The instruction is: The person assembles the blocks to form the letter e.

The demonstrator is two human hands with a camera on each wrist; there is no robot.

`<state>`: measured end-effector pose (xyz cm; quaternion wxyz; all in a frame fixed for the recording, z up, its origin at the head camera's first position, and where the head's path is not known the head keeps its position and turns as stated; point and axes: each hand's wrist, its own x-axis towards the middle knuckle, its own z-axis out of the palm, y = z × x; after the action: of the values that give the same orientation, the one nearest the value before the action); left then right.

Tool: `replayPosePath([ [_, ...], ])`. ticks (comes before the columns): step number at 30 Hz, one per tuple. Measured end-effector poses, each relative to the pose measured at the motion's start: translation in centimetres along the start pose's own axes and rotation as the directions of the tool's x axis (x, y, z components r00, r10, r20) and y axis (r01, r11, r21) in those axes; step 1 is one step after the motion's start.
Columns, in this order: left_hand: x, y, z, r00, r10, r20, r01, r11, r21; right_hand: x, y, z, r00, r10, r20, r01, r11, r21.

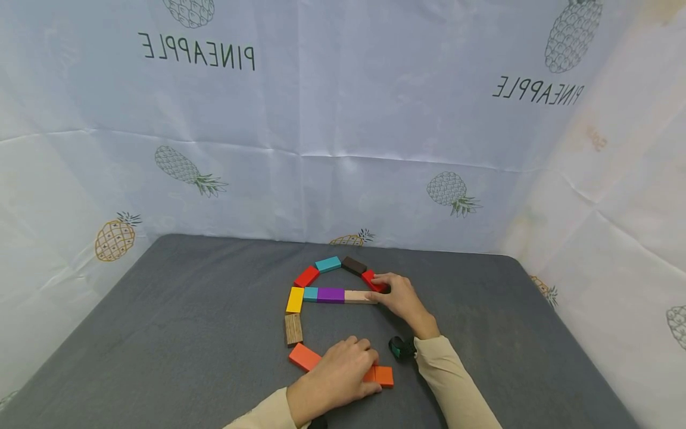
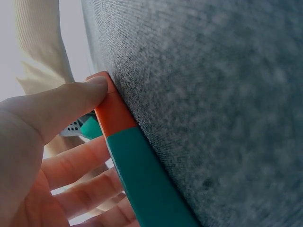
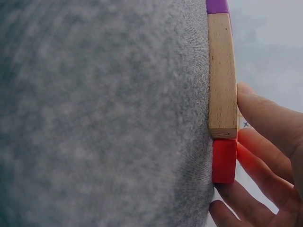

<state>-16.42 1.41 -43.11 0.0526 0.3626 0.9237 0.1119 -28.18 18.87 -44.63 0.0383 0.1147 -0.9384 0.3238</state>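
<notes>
My left hand [image 1: 337, 369] lies over the near row of flat blocks. In the left wrist view its thumb rests on an orange block [image 2: 114, 113], and its outstretched fingers reach behind a green block [image 2: 147, 179]. From the head, a coral block [image 1: 304, 356] and the orange end block [image 1: 383, 376] stick out on either side of this hand, which hides the green one. My right hand [image 1: 402, 298] is at the ring's far right. Its thumb touches the plain wooden block [image 3: 222, 71], and its extended fingers reach over and past a red block [image 3: 224, 161] beside it.
A purple block [image 1: 330, 295] and a small blue one [image 1: 311, 294] continue the middle bar. Yellow [image 1: 295, 300], striped wooden [image 1: 293, 329], red [image 1: 307, 276], blue [image 1: 328, 264] and dark brown [image 1: 354, 266] blocks curve around it. Grey cloth covers the table [image 1: 214, 333]; a pineapple-print curtain [image 1: 321, 119] hangs behind.
</notes>
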Motion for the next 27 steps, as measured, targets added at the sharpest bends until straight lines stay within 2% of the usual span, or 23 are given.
replayPosePath([
  [6,-0.2,-0.5,-0.5,1.0,-0.028,0.011,0.029,0.998,-0.062,0.0,0.0,0.1,1.0,0.003,-0.001,-0.003,1.0,-0.005],
  [14,-1.0,-2.9,-2.7,0.99,-0.07,-0.119,0.055,0.991,-0.122,0.1,-0.1,-0.1,1.0,-0.003,0.011,0.003,0.999,-0.037],
  [19,-1.2,-4.8,-3.7,0.972,-0.106,-0.209,0.079,0.988,-0.134,0.2,-0.2,-0.2,0.999,-0.031,0.014,0.032,0.996,-0.089],
  [23,-1.1,-6.7,-3.9,0.95,-0.172,-0.261,0.139,0.98,-0.14,0.2,-0.2,-0.3,0.999,-0.047,0.025,0.05,0.99,-0.134],
  [27,-1.0,-8.7,-4.1,0.928,-0.216,-0.303,0.184,0.974,-0.129,0.1,0.0,-0.7,0.995,-0.09,0.041,0.095,0.986,-0.138],
])
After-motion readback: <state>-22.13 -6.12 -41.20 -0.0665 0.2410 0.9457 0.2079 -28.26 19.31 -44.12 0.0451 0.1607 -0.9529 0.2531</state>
